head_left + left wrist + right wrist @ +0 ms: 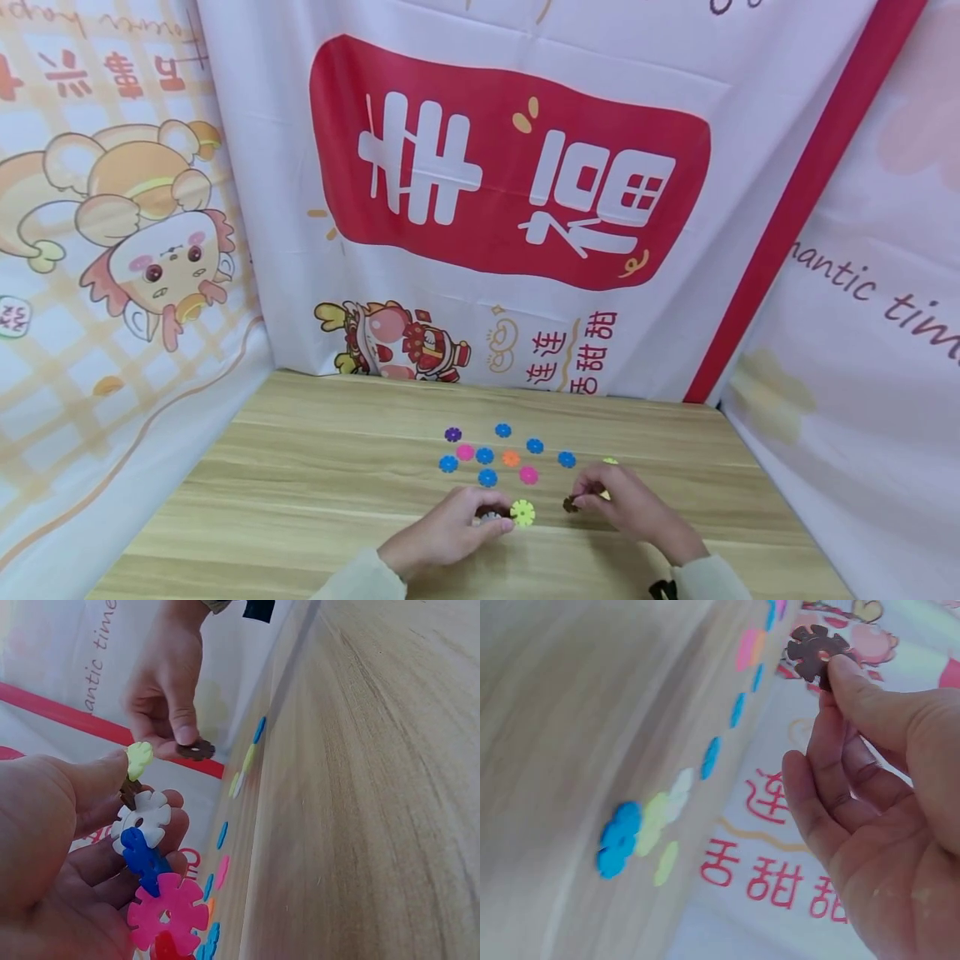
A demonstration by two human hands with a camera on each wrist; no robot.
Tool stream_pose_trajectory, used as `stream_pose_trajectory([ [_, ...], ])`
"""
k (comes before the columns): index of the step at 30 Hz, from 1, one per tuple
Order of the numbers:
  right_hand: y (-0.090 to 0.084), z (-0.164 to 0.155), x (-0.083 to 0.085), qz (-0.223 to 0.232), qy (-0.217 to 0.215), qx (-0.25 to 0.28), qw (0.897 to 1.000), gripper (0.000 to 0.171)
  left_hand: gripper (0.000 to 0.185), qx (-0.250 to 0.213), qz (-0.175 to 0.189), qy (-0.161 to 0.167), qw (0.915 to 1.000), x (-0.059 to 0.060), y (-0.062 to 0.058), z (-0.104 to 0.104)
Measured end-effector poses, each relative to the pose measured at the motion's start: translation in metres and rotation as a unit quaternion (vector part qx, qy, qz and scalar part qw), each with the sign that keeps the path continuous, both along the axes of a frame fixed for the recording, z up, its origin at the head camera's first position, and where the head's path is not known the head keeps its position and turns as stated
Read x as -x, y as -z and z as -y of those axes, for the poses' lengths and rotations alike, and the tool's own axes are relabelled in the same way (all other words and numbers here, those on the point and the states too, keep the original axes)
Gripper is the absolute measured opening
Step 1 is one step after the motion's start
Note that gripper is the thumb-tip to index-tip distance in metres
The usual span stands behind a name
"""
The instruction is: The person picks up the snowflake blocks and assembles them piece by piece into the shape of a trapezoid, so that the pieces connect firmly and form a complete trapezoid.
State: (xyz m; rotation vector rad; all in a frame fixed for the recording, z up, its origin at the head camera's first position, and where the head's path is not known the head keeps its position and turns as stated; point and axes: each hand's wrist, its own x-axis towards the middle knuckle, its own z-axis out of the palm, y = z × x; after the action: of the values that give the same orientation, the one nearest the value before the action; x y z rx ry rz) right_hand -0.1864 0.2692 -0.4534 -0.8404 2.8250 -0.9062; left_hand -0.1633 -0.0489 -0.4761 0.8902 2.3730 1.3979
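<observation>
Two hands work low over the wooden tabletop (300, 467), close together. Nearest the person, the left hand (442, 533) is curled around a chain of linked snowflake discs (150, 855): a yellow-green one at the thumb tip, then brown, white, blue, pink and a red one deep in the palm. In the head view only the yellow-green disc (522, 512) sticks out past the fingertips. Just beside it, the right hand (626, 504) pinches a single brown disc (815, 651) between thumb and forefinger, its other fingers loosely bent, the disc held in the air between the two hands. Just past the hands, loose discs (487, 477) lie flat and scattered: several blue, two pink, one orange, one purple, and a yellow-green one beyond the right hand. Farther off, printed cloth banners (510, 175) wall the tabletop in.
</observation>
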Motion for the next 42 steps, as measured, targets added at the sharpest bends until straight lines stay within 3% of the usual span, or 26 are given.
stream_pose_trajectory([
  [9,-0.016,0.021,-0.013,-0.034,-0.010,0.056,0.998,0.012,0.023,-0.004,-0.011,0.009,0.9999,0.004,-0.001,0.001],
  [20,-0.008,0.033,-0.023,-0.101,-0.029,0.119,0.987,0.009,0.021,-0.012,-0.002,0.020,0.9997,0.006,-0.003,0.002],
  [29,-0.002,0.035,-0.024,-0.106,-0.051,0.141,0.983,0.009,0.020,-0.016,-0.001,0.019,0.9997,0.005,-0.002,0.003],
  [42,0.001,0.041,-0.024,-0.173,-0.090,0.154,0.969,0.018,0.019,-0.023,-0.022,0.029,0.9991,0.003,0.001,0.002],
])
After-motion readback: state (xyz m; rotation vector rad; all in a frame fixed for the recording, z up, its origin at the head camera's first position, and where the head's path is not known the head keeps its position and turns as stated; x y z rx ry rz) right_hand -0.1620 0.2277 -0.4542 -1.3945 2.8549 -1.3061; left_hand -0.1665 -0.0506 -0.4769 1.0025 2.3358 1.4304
